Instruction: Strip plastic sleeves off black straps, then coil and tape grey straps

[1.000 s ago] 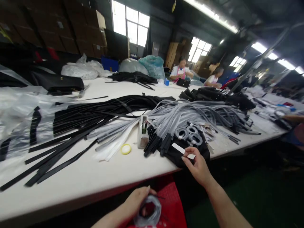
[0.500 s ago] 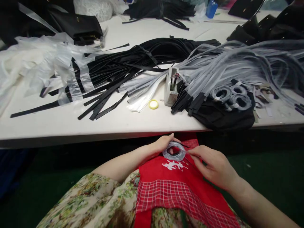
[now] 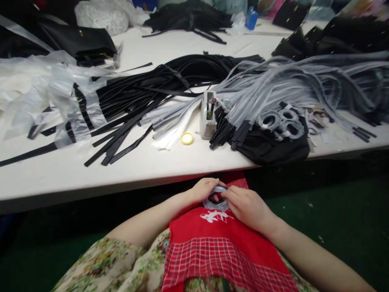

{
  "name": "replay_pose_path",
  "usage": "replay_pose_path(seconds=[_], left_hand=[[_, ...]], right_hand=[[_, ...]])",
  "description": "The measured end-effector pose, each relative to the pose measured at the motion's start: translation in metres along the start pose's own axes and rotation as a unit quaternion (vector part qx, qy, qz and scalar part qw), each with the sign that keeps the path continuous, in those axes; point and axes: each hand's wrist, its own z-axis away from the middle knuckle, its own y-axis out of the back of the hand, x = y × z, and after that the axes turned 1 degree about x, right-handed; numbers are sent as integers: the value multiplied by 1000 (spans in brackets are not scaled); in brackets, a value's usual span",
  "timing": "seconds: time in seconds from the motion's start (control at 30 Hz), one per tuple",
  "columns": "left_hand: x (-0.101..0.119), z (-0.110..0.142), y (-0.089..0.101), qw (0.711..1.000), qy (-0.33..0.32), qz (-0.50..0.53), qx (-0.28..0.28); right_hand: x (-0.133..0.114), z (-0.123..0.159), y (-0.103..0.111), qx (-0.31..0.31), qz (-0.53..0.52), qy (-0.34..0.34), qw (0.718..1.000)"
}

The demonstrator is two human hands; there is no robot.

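A grey coil of plastic-wrapped strap is held in front of the red apron, just below the table edge. My left hand is closed around its upper left side. On its right side, the fingers of my right hand pinch the coil's rim. My fingers cover part of the ring, and I cannot make out whether a white strip is in the right hand. Several similar coils lie on a black cloth bundle on the table, up and to the right of my hands.
On the white table stand a tape dispenser and a yellow-rimmed roll. Behind them spread black straps and plastic-sleeved grey straps. Clear plastic sheeting and a black bag are at left.
My right hand came from above the black bundle, where it held a white strip, down to the coil, and now presses against its rim. My left hand kept the coil. The view tilted downward.
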Motion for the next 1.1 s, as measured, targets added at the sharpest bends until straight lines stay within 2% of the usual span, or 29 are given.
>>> replay_pose_path(seconds=[0.1, 0.17, 0.23, 0.3, 0.4, 0.5, 0.57, 0.63, 0.8, 0.83, 0.93, 1.0, 1.03, 1.1], left_hand=[[5, 4, 0, 993, -82, -80, 9], [7, 6, 1, 985, -124, -123, -5], [10, 7, 1, 974, -156, -162, -17], [12, 9, -1, 961, -174, -215, 1], [14, 14, -8, 941, -187, -281, 31], [16, 21, -14, 921, -246, -302, 14], [15, 24, -16, 904, -292, -311, 16], [13, 24, -15, 892, -310, -327, 39], [1, 19, -13, 895, -262, -345, 108], [0, 18, -13, 896, -262, -343, 107], [1, 20, -15, 883, -300, -351, 89], [5, 23, -18, 873, -321, -359, 77], [8, 25, -19, 871, -324, -364, 70], [12, 29, -21, 868, -319, -376, 60]], right_hand=[[6, -10, -4, 48, -103, -76, 991], [12, -18, -8, 94, -202, -138, 965], [21, -26, -17, 126, -307, -193, 923], [30, -31, -30, 143, -398, -226, 878], [40, -32, -52, 166, -481, -272, 817], [42, -26, -66, 125, -587, -315, 735], [38, -21, -68, 84, -647, -312, 690], [34, -18, -65, 84, -659, -308, 681], [28, -14, -49, 137, -598, -323, 721], [28, -14, -47, 138, -598, -328, 718], [30, -13, -48, 137, -631, -359, 674], [31, -14, -49, 112, -653, -357, 659], [32, -15, -50, 96, -658, -346, 662], [31, -17, -50, 75, -646, -325, 687]])
